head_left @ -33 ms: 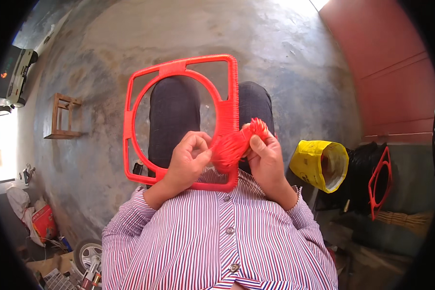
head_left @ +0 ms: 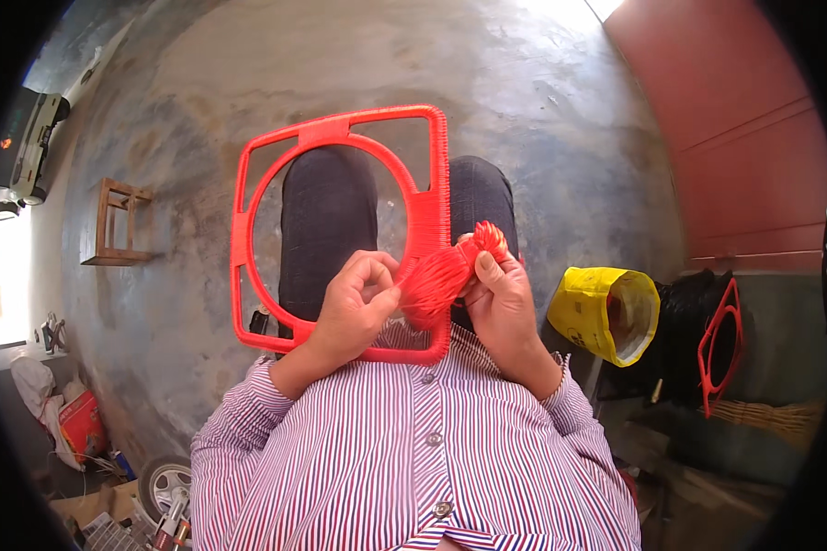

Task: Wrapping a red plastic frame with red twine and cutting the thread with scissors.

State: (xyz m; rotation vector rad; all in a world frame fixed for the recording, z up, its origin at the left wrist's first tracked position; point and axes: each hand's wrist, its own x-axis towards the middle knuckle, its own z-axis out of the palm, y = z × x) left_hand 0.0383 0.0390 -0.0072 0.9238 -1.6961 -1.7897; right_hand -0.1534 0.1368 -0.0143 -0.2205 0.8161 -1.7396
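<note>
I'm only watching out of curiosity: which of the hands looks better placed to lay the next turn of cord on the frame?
Probably the right hand: it holds the red cord bundle beside the frame's wrapped right side. The left hand grips the frame's lower bar.

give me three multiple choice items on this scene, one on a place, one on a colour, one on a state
1. Where does the red frame rest?
A. on the person's lap
B. on the wooden stool
C. against the red wall

2. What colour is the open bag on the floor at the person's right?
A. blue
B. yellow
C. white

3. What is the right hand doing?
A. lying flat and empty
B. gripping the bundle of red cord
C. holding the bag

Answers:
1. A, the frame lies across the dark trousers, with the left hand at its lower edge.
2. B, the bag is plainly yellow.
3. B, its fingers close round the bundle beside the frame's wound right side.
</note>
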